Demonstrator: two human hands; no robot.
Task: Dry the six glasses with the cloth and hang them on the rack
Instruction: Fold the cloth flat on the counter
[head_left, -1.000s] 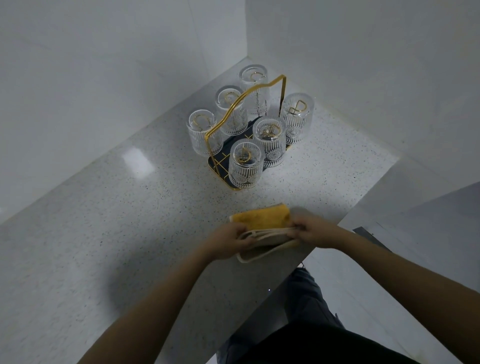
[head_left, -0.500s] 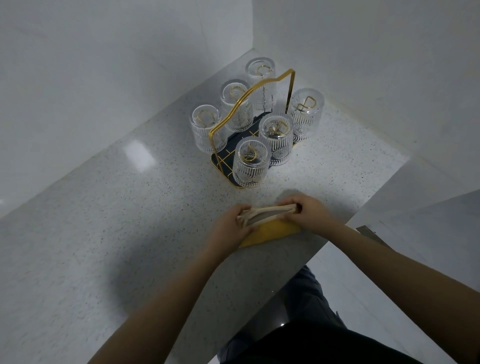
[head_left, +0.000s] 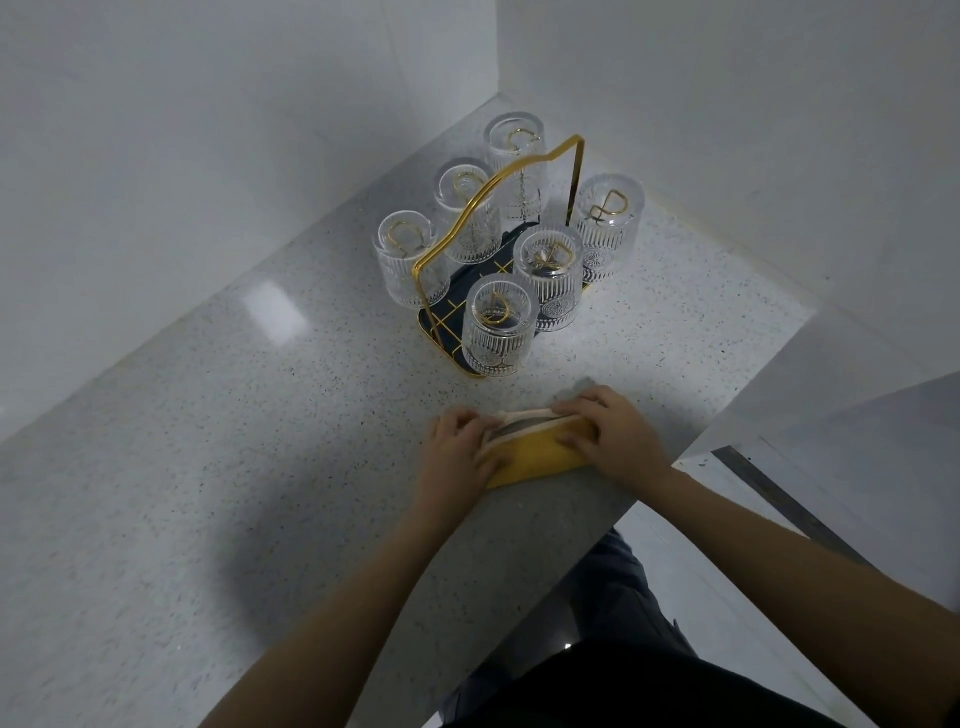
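2 hands (head_left: 540, 441) on folded cloth (head_left: 535, 460), 6 glasses (head_left: 500, 332) racked.

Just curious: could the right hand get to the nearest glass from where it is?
Probably yes. The right hand rests on the cloth, and only bare counter lies between it and the nearest glass.

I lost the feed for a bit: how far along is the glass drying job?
Done, by the look of it: all six glasses hang upside down on the gold rack. In hand: the left hand and right hand press the folded yellow cloth on the counter. Left: apparently only putting the cloth down. Whether the glasses are dry cannot be told.
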